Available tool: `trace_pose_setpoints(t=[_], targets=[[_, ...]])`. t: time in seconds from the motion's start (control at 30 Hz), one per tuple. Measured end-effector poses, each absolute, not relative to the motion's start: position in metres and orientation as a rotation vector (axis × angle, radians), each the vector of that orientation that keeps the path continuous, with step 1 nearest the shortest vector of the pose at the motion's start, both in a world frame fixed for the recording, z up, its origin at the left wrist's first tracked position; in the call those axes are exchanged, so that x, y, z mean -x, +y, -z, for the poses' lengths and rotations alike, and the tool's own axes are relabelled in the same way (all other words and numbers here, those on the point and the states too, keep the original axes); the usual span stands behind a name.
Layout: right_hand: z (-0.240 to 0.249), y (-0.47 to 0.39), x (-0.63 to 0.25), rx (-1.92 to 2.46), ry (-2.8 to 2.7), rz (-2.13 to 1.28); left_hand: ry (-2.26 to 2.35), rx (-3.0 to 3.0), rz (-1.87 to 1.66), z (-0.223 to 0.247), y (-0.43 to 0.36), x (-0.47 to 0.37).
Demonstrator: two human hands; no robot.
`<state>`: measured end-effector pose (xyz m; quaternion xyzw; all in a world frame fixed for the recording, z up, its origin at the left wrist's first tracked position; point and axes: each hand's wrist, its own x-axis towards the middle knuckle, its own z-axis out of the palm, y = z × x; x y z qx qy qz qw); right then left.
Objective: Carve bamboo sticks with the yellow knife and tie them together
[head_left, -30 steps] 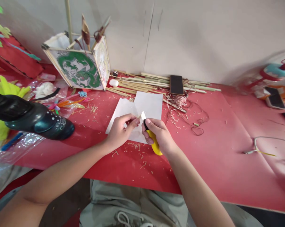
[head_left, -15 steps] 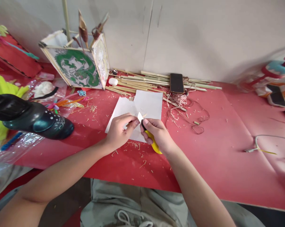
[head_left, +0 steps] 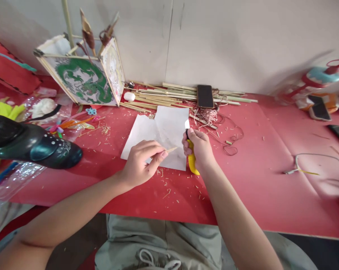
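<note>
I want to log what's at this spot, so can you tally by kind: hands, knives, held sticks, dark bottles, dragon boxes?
Left hand and right hand: 2
Yellow-handled knife: 1
Held stick: 1
Dark bottle: 1
Dragon box: 1
Total: 6

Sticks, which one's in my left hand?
The stick with the tapered tip, pinched in your left hand and jutting over the paper; the piled sticks lie by the wall, unheld.
</note>
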<state>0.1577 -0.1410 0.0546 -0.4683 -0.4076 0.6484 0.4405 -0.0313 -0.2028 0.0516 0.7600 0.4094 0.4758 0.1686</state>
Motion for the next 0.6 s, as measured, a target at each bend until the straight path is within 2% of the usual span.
trace_pose_setpoints(t=[0.33, 0.6], targets=[[-0.064, -0.160, -0.143, 0.976, -1.165, -1.863, 1.276, -1.679, -1.311, -0.044, -0.192, 0.039], [-0.068, -0.165, -0.139, 0.921, -1.457, -1.902, 1.221, -1.610, -1.169, -0.046, -0.194, 0.036]])
